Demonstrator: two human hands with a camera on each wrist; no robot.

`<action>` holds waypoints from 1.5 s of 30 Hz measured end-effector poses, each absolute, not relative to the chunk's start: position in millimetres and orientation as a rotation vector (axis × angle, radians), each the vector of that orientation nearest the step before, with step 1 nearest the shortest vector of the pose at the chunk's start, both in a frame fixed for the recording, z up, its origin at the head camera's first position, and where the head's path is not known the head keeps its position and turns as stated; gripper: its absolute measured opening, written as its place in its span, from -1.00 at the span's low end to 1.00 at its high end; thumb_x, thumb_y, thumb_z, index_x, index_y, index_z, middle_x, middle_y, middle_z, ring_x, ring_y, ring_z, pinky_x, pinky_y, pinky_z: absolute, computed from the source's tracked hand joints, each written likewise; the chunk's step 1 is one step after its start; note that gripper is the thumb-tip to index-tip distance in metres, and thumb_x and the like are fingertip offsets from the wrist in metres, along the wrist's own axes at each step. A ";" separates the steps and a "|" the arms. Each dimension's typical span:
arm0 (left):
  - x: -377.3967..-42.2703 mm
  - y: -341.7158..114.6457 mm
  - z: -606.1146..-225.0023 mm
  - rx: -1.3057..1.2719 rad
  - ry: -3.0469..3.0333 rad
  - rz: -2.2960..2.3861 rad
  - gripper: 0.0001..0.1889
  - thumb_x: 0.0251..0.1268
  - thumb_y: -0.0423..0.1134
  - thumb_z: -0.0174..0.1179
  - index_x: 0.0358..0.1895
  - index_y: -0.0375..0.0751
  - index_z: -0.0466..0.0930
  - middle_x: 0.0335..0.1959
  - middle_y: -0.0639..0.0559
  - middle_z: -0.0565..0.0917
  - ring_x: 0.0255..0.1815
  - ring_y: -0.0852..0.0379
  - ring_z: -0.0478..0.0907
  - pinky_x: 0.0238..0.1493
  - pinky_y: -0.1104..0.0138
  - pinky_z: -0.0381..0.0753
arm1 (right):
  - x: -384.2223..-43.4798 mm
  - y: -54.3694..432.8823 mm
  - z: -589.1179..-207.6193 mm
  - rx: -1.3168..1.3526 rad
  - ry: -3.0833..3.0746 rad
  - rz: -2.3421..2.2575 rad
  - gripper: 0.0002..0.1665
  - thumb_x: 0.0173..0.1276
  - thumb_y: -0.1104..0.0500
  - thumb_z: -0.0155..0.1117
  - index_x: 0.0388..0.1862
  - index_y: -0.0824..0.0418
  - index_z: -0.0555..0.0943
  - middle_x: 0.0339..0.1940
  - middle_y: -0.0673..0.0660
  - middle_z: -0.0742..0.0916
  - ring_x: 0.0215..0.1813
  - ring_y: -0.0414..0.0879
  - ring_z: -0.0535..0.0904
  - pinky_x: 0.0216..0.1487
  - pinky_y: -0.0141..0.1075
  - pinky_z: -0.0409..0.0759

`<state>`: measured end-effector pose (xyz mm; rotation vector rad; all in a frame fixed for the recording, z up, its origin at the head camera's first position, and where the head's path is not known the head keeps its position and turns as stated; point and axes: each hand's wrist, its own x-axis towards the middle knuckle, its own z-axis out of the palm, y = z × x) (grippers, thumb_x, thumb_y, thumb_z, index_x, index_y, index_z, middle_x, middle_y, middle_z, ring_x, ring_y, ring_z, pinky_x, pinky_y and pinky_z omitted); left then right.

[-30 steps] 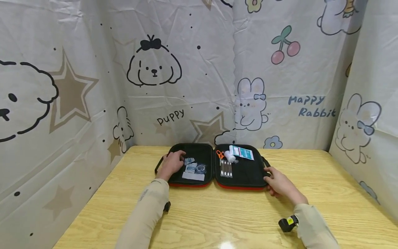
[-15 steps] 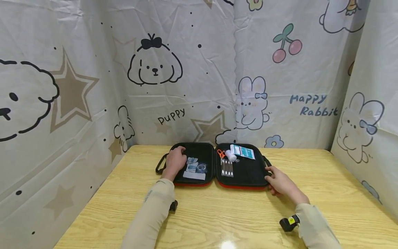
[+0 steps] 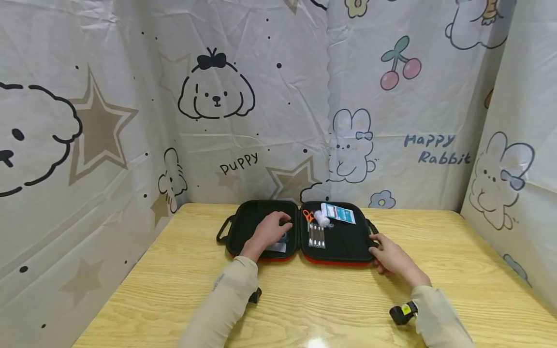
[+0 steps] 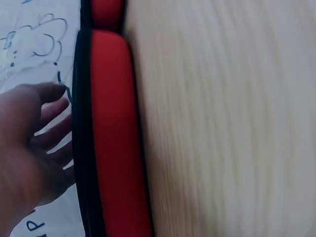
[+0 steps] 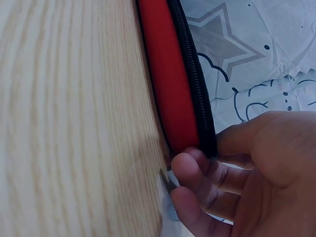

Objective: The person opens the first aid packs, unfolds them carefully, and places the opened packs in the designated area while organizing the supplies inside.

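Note:
A zippered case (image 3: 348, 244), red outside and black inside, lies open flat on the table. My left hand (image 3: 271, 230) hovers over its left half, fingers loosely spread and nothing visible in them. Under that hand a white strip (image 3: 276, 247) shows; the small packets there are mostly hidden. My right hand (image 3: 393, 254) grips the case's right edge, thumb on the rim (image 5: 210, 133) and fingers below. In the right half lie orange-handled scissors (image 3: 308, 215), a white roll (image 3: 322, 219), a pack of cotton swabs (image 3: 316, 236) and a teal-and-white packet (image 3: 338, 213).
A black carry handle (image 3: 223, 231) sticks out from the case's left side. The wooden table (image 3: 322, 299) extends in front of it. Patterned cloth (image 3: 261, 145) hangs behind and at both sides.
My left hand has moved right, from the case's left edge to over the small packets, covering most of them. My right hand stays at the right edge.

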<state>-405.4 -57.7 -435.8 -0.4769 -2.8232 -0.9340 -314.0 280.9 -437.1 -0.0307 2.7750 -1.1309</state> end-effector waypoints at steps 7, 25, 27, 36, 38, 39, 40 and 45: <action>-399.9 -44.2 -439.4 -0.582 -2.973 -0.821 -0.46 0.40 0.18 0.12 0.32 0.02 0.52 0.25 -0.06 0.60 0.25 -0.07 0.54 0.24 -0.01 0.50 | -314.5 279.3 -437.0 -0.029 2.759 -1.126 -0.41 0.59 0.20 -0.06 0.49 0.33 0.11 -0.47 0.15 0.56 -0.57 -0.09 0.50 -0.50 -0.26 0.57; -392.3 -37.5 -441.3 -0.425 -2.979 -1.002 -0.52 0.29 0.11 0.28 0.26 0.15 0.60 0.34 -0.07 0.54 0.38 -0.21 0.40 0.33 -0.22 0.25 | -317.3 274.3 -432.2 -0.082 2.930 -0.902 -0.43 0.51 0.18 0.05 0.41 0.39 0.30 -0.45 0.15 0.58 -0.55 -0.07 0.50 -0.50 -0.24 0.48; -391.9 -36.7 -441.3 -0.424 -2.980 -1.000 -0.52 0.29 0.11 0.28 0.26 0.15 0.60 0.33 -0.07 0.55 0.37 -0.21 0.41 0.32 -0.19 0.29 | -318.9 273.5 -428.7 -0.098 3.030 -0.798 -0.47 0.46 0.17 0.11 0.33 0.41 0.40 -0.36 0.19 0.59 -0.43 -0.03 0.52 -0.39 -0.18 0.50; -390.7 -40.0 -445.2 -0.375 -2.921 -1.062 -0.55 0.24 0.13 0.31 0.18 0.16 0.67 0.29 -0.02 0.59 0.39 -0.23 0.36 0.36 -0.20 0.22 | -345.6 249.2 -404.3 -0.179 3.207 -0.783 -0.59 0.41 0.12 0.23 0.14 0.33 0.59 -0.11 0.29 0.71 -0.13 0.10 0.58 -0.04 0.03 0.58; -391.3 -40.5 -445.6 -0.362 -2.907 -1.059 -0.56 0.23 0.14 0.32 0.16 0.16 0.68 0.28 -0.01 0.60 0.39 -0.24 0.36 0.35 -0.20 0.23 | -355.6 241.5 -400.2 -0.202 3.192 -0.802 -0.59 0.42 0.09 0.22 0.14 0.30 0.59 -0.10 0.28 0.72 -0.13 0.09 0.58 -0.04 0.02 0.58; -391.9 -40.3 -446.2 -0.362 -2.902 -1.055 -0.56 0.23 0.14 0.32 0.16 0.16 0.68 0.28 -0.01 0.61 0.40 -0.25 0.36 0.35 -0.21 0.23 | -360.3 238.3 -398.6 -0.220 3.186 -0.807 -0.59 0.43 0.09 0.21 0.14 0.29 0.60 -0.09 0.27 0.72 -0.12 0.08 0.59 -0.03 0.02 0.58; -391.9 -39.9 -446.6 -0.365 -2.898 -1.056 -0.56 0.23 0.14 0.32 0.15 0.16 0.68 0.27 -0.01 0.61 0.39 -0.26 0.36 0.34 -0.21 0.24 | -364.9 235.3 -397.6 -0.242 3.181 -0.805 -0.60 0.43 0.08 0.21 0.13 0.29 0.61 -0.10 0.27 0.73 -0.12 0.08 0.60 -0.03 0.02 0.58; -391.9 -39.7 -449.8 -0.353 -2.891 -1.074 -0.57 0.22 0.15 0.32 0.14 0.16 0.69 0.26 0.00 0.62 0.36 -0.23 0.40 0.30 -0.19 0.28 | -386.2 220.6 -398.1 -0.335 3.151 -0.773 -0.62 0.40 0.08 0.22 0.07 0.30 0.63 -0.11 0.26 0.74 -0.12 0.09 0.63 -0.04 0.03 0.59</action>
